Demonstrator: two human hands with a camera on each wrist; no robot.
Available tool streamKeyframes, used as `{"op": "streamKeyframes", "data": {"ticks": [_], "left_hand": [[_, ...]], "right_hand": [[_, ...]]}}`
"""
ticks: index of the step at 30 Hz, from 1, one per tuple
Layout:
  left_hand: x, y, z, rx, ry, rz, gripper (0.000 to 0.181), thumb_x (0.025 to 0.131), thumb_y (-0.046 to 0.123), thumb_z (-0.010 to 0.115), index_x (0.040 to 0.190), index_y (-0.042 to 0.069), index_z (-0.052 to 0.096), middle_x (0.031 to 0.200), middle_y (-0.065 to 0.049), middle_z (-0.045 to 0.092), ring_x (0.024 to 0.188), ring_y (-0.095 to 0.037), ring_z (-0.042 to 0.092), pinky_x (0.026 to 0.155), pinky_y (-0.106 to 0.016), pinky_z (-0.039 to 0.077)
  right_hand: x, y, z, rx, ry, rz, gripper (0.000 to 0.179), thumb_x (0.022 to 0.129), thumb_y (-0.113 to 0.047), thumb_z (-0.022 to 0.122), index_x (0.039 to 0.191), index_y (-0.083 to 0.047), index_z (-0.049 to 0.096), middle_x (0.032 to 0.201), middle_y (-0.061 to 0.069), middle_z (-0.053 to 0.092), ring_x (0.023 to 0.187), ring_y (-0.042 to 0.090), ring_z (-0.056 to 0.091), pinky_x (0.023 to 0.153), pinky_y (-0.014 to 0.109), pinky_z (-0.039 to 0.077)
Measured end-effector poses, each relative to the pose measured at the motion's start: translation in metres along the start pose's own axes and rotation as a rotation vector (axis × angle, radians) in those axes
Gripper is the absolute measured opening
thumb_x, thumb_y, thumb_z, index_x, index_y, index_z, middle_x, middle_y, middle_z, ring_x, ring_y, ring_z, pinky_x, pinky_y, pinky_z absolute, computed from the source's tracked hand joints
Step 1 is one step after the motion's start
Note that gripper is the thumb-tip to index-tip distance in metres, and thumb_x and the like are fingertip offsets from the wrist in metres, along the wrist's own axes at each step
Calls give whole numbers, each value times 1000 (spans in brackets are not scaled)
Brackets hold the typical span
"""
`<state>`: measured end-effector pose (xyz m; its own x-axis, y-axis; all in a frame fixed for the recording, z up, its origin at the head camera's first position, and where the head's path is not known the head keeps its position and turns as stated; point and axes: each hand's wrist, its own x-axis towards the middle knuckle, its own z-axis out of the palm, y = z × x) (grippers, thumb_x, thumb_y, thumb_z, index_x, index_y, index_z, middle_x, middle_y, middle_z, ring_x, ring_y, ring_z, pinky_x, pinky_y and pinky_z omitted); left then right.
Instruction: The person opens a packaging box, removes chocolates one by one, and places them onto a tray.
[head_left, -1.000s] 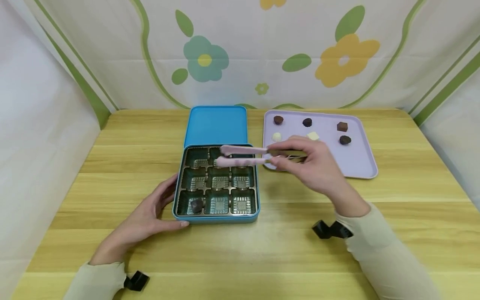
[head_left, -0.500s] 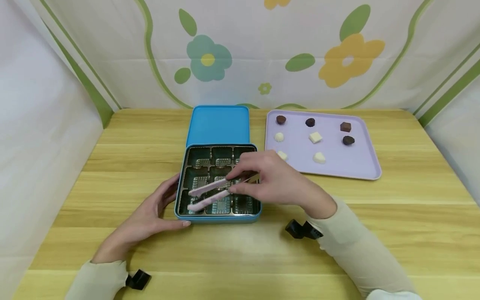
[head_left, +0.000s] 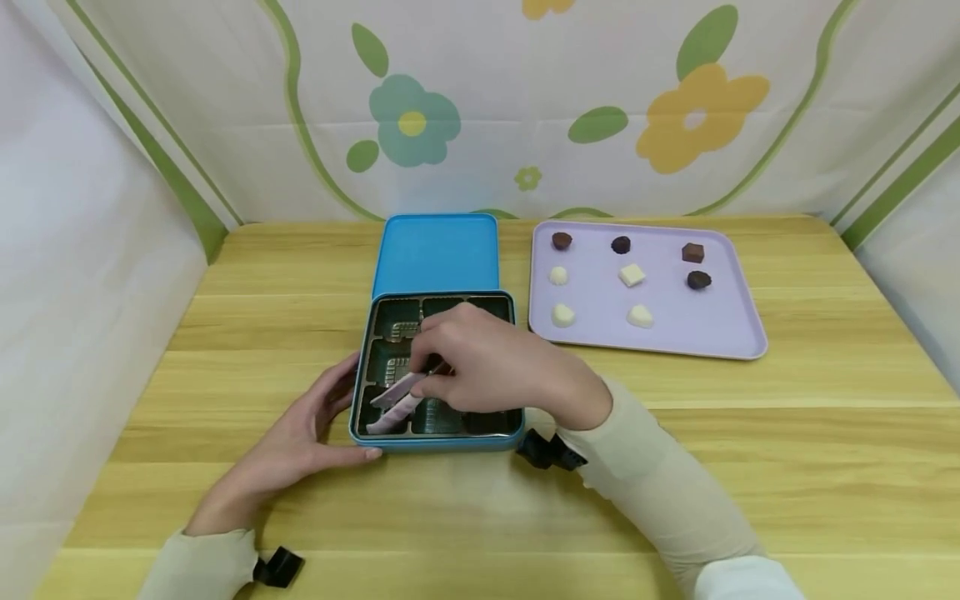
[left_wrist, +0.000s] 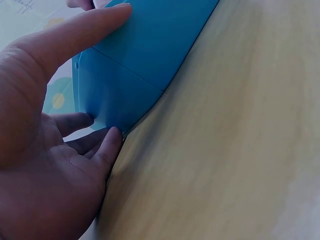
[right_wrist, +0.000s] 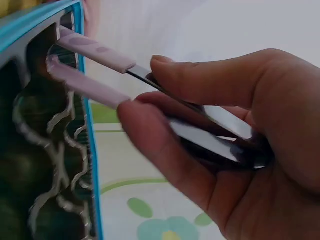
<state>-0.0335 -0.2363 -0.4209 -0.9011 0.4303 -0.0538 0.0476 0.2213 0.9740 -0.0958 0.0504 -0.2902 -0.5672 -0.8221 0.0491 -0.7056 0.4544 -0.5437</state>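
Note:
My right hand grips silver tongs with pink tips, low over the blue tin. Those tips reach into the front-left compartment; in the right wrist view the tongs stand with their tips apart. Whether anything lies between the tips is hard to tell. The tin holds a dark divided insert, partly covered by my right hand. My left hand holds the tin's front-left corner. In the left wrist view, the thumb lies against one wall and the fingertips touch the adjoining one.
The blue lid lies behind the tin. To its right, a lilac tray bears several chocolates, brown, dark and white. A floral cloth hangs behind the wooden table.
My right hand has brought the tongs leftward and down from beside the tray into the tin's front-left compartment. The dark chocolate seen there earlier is now hidden. My left hand stays put.

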Motion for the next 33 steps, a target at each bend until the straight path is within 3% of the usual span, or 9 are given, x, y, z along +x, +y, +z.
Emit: {"op": "streamKeyframes", "data": {"ticks": [6,12,14,19,21,24,27,30,33], "left_hand": [[0,-1,0,1,3,-10,118,82,4,92,173,25,21,175,-16,30,155,-44,36,117,-4,33],[0,0,-2,8,-2,-5,116,82,4,92,173,26,22,175,-15,31,155,-44,36,117,-5,34],[0,0,-2,9,-1,-6,115,83,4,92,173,27,23,175,-14,32,155,-38,39,117,-5,34],[0,0,1,-11,-10,1,115,84,3,90,173,27,21,174,-14,32,149,-10,46,117,-6,36],[0,-1,2,-12,-10,7,116,84,2,91,173,26,21,175,-15,31,150,-11,47,117,-6,35],[1,-1,2,-7,-4,8,116,83,3,91,173,26,22,175,-15,31,154,-27,43,118,-5,34],[2,0,2,-4,-2,6,116,82,4,92,173,25,22,175,-15,30,155,-42,37,118,-4,32],[2,0,1,-6,0,1,117,81,4,93,173,23,22,175,-17,29,156,-47,35,117,-4,32],[1,-1,1,-13,5,-7,119,80,4,93,173,22,22,176,-18,28,156,-47,33,117,-4,31]], "right_hand": [[-2,15,-3,80,26,51,6,99,-18,79,100,-16,84,98,-6,77,81,4,66,74,22,55],[0,7,-4,23,12,28,7,96,-17,81,101,-13,83,98,-4,74,82,8,62,75,24,54],[5,2,-4,-5,-24,17,5,97,-15,80,100,-12,82,97,-3,73,82,10,62,74,24,55],[14,-3,-3,-42,-100,20,7,100,-13,75,95,-14,81,93,-5,71,80,11,61,75,24,53],[13,1,-4,-23,-89,13,8,100,-14,75,95,-15,82,93,-6,73,80,10,62,74,24,54],[7,15,-6,68,-45,13,5,99,-15,78,97,-15,83,96,-5,75,78,6,65,72,22,56],[-1,30,-8,230,-11,39,5,97,-13,80,101,-12,84,100,0,77,76,6,71,68,25,61],[-8,42,-6,385,12,77,9,97,-10,81,105,-8,83,101,5,78,73,15,77,63,33,65],[-13,50,-4,474,39,98,12,96,-9,81,108,-6,83,100,7,78,74,23,79,65,39,67]]}}
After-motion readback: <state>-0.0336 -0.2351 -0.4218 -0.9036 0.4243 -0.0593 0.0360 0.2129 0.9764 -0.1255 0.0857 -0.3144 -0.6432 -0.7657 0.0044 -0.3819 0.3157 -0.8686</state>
